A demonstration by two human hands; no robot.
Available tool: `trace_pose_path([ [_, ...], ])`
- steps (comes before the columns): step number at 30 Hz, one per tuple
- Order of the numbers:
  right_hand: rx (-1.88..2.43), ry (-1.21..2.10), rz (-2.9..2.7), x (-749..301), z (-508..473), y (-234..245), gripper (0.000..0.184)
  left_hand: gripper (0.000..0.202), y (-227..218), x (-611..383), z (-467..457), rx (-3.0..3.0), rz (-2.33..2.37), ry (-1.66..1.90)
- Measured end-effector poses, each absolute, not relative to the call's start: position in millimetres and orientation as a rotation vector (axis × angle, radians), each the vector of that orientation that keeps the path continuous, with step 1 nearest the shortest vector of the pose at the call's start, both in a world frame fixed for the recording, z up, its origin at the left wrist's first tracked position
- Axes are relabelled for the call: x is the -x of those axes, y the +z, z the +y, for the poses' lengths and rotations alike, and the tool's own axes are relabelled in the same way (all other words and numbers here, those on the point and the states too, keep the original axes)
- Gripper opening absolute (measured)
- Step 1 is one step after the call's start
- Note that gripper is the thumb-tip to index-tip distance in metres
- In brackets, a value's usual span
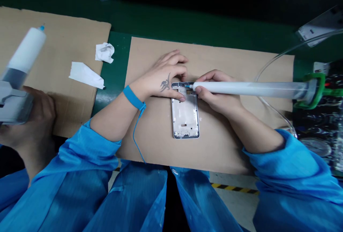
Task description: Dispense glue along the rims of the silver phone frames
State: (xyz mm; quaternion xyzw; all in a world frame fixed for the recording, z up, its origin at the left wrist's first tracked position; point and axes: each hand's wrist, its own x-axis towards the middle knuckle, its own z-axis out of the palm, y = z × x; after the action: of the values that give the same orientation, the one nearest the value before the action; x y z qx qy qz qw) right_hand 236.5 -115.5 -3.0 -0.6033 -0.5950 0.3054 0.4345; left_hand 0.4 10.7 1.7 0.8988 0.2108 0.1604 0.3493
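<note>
A phone frame [185,114] lies flat on the cardboard sheet in front of me. My left hand [167,76] holds its upper left corner, the thumb pressed on the frame's face and the fingers curled beyond its top edge. In my right hand [218,91] is a long dispensing syringe [246,88] of white material, gripped near its front end. The syringe lies almost level, its blue needle tip at the top of the frame, and a green cap closes its rear end. Whether the needle touches the frame, I cannot tell.
Cardboard [150,139] covers the bench before me. A co-worker's hand [40,114] holds another dispenser [26,51] at left, near crumpled tissue [104,52] and a paper scrap [86,75]. Clear tubing [276,58] curves past my right arm. Phone parts [318,132] crowd the right edge.
</note>
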Motion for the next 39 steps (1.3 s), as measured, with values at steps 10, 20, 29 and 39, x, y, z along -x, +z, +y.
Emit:
trace_pose_path([
  [10,1.483,0.757,-1.478,-236.0,-115.0,-2.8,0.029,0.076,1.6,0.1,11.2,-2.344,0.55,0.398],
  [20,1.492,0.788,-1.449,-235.5,-113.5,-3.9,0.037,0.068,3.0,-0.8,9.5,-2.323,0.565,0.405],
  [29,1.543,0.785,-1.426,-234.1,-112.5,-2.7,0.037,0.072,1.5,-1.6,11.8,-2.335,0.558,0.385],
  [39,1.507,0.822,-1.448,-231.4,-113.3,-1.1,0.044,0.073,1.2,-2.3,11.9,-2.319,0.558,0.395],
])
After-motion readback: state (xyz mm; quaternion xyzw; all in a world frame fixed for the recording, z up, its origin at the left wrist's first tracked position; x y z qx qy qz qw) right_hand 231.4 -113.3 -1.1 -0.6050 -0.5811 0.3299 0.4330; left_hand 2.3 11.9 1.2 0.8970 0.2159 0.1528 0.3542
